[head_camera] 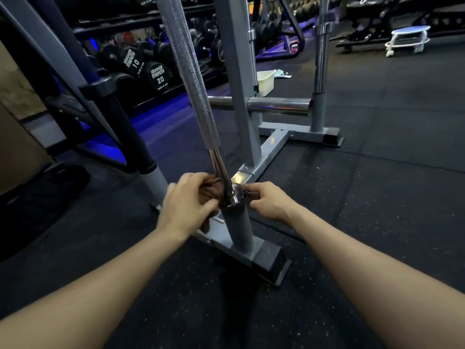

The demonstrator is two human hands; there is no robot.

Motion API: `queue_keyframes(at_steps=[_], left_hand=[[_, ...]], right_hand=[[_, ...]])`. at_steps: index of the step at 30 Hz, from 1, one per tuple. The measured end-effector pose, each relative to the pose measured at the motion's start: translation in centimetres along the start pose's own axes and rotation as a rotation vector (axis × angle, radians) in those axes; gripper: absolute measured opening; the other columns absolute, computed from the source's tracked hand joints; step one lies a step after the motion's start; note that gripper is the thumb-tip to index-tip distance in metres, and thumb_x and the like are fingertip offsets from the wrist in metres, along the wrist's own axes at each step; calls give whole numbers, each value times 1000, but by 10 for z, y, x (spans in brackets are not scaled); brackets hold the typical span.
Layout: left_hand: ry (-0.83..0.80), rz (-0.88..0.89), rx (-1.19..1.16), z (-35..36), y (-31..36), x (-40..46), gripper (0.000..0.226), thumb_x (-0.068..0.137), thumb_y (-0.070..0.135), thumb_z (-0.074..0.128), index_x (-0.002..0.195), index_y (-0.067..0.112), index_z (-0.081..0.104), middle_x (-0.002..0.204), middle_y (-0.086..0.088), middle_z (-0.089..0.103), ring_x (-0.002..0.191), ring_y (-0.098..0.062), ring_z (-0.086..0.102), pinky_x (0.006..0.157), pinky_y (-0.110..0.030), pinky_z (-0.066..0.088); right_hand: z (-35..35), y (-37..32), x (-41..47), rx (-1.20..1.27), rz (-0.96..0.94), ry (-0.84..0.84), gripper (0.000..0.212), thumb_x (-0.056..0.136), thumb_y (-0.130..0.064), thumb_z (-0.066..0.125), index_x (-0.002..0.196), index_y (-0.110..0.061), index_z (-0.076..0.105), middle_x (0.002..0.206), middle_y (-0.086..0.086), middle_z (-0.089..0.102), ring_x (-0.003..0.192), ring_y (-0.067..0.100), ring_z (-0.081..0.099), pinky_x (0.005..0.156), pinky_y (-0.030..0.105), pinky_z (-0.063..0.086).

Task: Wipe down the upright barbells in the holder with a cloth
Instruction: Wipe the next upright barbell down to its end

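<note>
Now our left hand grips the cloth against the barbell; our right hand pinches its end, wrapping the collar.

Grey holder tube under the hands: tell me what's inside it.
The near barbell drops into the grey holder tube, its chrome collar at the mouth. The brown cloth, gripped by the left hand and right hand, wraps there. The bar's end inside is hidden.
</note>
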State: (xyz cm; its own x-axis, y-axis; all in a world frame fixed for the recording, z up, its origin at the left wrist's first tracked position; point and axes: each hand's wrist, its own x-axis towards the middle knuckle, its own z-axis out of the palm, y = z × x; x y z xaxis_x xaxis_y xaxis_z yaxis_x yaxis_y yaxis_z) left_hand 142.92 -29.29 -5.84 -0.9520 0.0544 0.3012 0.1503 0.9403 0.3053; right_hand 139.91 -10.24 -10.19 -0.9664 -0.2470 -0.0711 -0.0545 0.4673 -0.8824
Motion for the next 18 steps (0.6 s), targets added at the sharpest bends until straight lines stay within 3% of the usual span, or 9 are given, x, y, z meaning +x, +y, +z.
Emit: queue_keyframes(at_steps=[1,5,8,10,13,16,18], left_hand=[[8,5,-40,2,8,-4,46,76,29,70,119,28,56,120,5,55,103,-24,51,89,-31,41],[-38,-52,-40,24,20,-18,40,82,27,65,120,28,53,124,12,51,96,-17,38,82,-29,38],[-86,-21,-27,22,18,-16,35,83,25,64,116,28,53,120,14,50,93,-14,31,79,-30,39],[-128,35,31,17,18,-13,32,83,24,65,112,29,53,116,14,50,92,-16,32,78,-34,43],[-198,48,66,11,19,-8,33,82,26,65,112,29,53,115,12,50,93,-18,32,80,-37,45],[-267,89,59,9,26,-9,34,80,27,66,111,32,55,115,12,51,95,-20,35,84,-39,45],[-295,129,76,7,28,-10,35,81,28,66,113,31,54,115,11,51,96,-20,36,84,-38,45]], right_hand=[[1,-1,1,3,5,7,64,79,5,43,130,-30,59,125,5,63,117,14,57,72,18,45],[3,-3,-1,-20,25,8,63,81,5,43,134,-28,55,124,4,63,103,17,61,60,12,43],[5,0,-2,-32,21,3,67,78,4,43,134,-32,54,123,4,64,113,20,59,86,29,53],[5,-3,-6,-41,21,9,68,76,4,42,131,-33,57,119,2,66,112,20,60,91,34,52],[2,-8,-13,-52,21,3,60,79,2,45,126,-31,61,116,2,67,106,19,61,75,25,51],[-3,-6,-17,-40,44,8,64,79,4,42,130,-32,58,115,3,66,79,14,60,48,10,37],[-4,-4,-18,-60,64,12,69,78,5,41,135,-31,52,123,4,63,89,15,63,56,13,44]])
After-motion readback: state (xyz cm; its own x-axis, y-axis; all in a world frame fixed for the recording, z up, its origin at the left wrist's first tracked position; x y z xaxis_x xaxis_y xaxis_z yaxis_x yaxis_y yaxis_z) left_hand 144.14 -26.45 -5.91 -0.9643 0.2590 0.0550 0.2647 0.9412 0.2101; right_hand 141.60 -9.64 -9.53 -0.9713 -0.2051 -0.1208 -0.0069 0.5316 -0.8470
